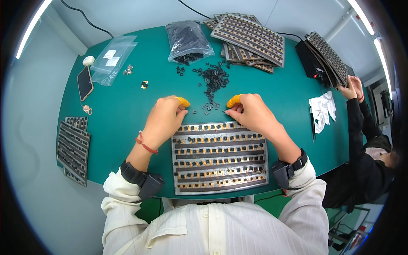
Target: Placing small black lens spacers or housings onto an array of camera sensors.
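Note:
My left hand (169, 114), with a yellow finger cot (183, 102) on its index finger, is closed in a pinch just above the tray's top left corner. Whatever its fingertips hold, if anything, is hidden. Across from it, my right hand (251, 111), also wearing a yellow cot (234, 100), pinches a small black square piece (224, 111) at its fingertips. Below both hands lies a flat metal tray (221, 155) with rows of small black squares on gold-coloured parts. Several loose black square pieces (207, 108) are scattered between the hands, trailing from a larger pile (216, 79).
Behind the pile stands a clear bag of black pieces (187, 40). Stacked trays (250, 38) lie back right, other trays (74, 146) at left. A phone (85, 83), empty bags (112, 59) and white cloth (323, 111) are also on the table. A co-worker's hands (353, 88) hold another tray at right.

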A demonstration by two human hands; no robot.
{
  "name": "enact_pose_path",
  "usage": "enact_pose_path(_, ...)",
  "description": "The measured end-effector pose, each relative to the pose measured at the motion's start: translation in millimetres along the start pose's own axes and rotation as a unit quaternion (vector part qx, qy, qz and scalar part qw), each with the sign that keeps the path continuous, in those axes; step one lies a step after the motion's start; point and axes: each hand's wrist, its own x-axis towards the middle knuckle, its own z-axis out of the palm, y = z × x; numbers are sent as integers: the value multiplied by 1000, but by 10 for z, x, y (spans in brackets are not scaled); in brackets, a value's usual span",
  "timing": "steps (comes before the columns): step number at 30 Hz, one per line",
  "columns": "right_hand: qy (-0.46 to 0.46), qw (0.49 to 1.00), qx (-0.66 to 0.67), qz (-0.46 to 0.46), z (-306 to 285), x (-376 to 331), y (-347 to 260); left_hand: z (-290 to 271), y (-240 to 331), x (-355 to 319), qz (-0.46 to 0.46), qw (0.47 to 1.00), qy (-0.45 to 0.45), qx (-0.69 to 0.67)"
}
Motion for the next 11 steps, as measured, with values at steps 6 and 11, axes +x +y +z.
enact_pose_path(6, 21, 999, -24, -11, 169, 15, -5, 26, 80, -17, -6, 999, -14, -29)
enact_pose_path(11, 25, 999, -33, -17, 124, -23, -65, 104, 96, 23, 22, 999, -29, 40)
